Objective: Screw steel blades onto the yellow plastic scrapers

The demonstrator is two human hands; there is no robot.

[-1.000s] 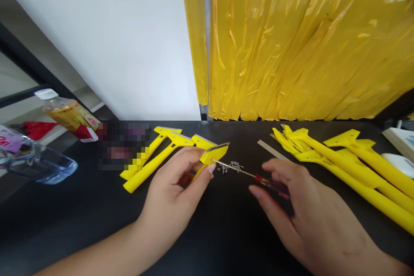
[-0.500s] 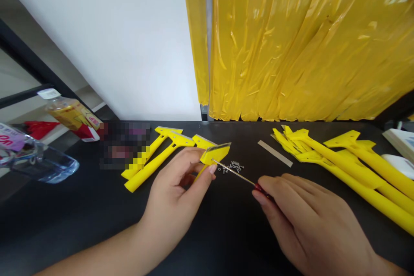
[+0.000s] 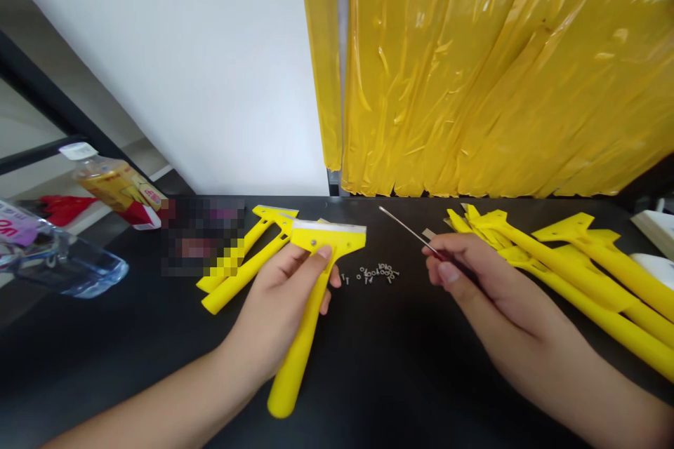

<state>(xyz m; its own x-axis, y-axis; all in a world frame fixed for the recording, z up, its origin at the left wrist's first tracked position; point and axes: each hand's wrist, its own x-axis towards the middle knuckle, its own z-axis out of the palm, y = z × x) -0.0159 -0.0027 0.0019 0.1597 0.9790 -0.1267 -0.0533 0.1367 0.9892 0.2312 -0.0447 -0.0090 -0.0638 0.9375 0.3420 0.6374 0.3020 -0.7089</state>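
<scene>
My left hand is closed around the neck of a yellow scraper, its thumb pressed on the head below a metal blade strip. One screw shows in the left side of that head; the thumb covers part of the rest. Closed round the handle of a screwdriver, my right hand stays off to the right, its thin shaft pointing up and left, apart from the scraper. Small screws and nuts lie loose on the dark table between the hands.
Several yellow scrapers lie at the left behind my hand. At the right is a pile of yellow scraper parts. A flat strip is partly hidden by my right hand. Two bottles, one with a yellow label, the other clear, are far left.
The screwdriver tip has come off the scraper head and swung up and right. My left hand has turned the scraper, so its blade side and whole handle now show.
</scene>
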